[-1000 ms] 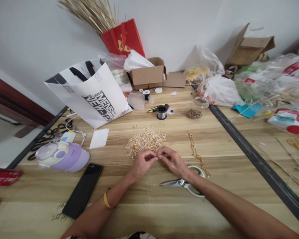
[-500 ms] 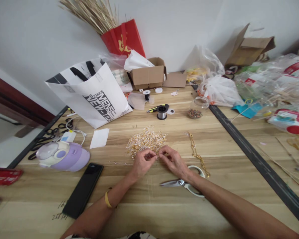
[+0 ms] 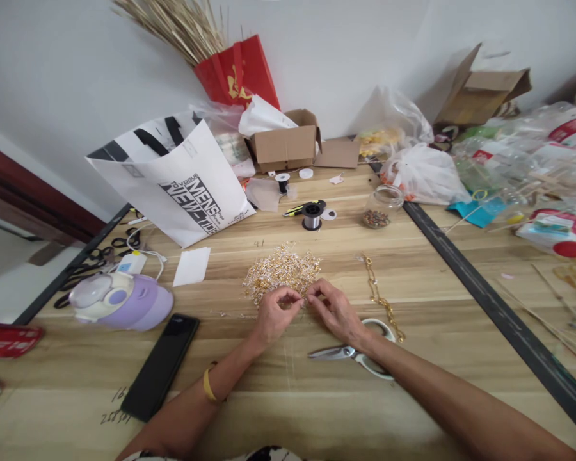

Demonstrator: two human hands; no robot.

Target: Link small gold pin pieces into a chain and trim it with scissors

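My left hand (image 3: 277, 314) and my right hand (image 3: 332, 309) meet just in front of a pile of small gold and clear beads (image 3: 283, 272). Thumb and forefinger of each are pinched, the tips almost touching. Whatever they hold is too small to make out; thin pale thread seems to hang below. A thin beaded strand (image 3: 233, 314) lies on the table left of my left hand. Under my right wrist rest scissors (image 3: 333, 353) with pale handles, blades pointing left. A gold chain (image 3: 372, 285) lies to the right of my right hand.
Beyond the beads stand a wire spool (image 3: 312, 216), a yellow-black cutter (image 3: 295, 209) and a jar of beads (image 3: 377, 214). At left are a black phone (image 3: 160, 366), a purple-and-white bottle (image 3: 125, 301) and a white paper bag (image 3: 187, 192). A cardboard box (image 3: 285, 146) sits behind.
Both hands stay almost in place, still pinched together. The fingers of my right hand have shifted very slightly; the things on the table have not moved.
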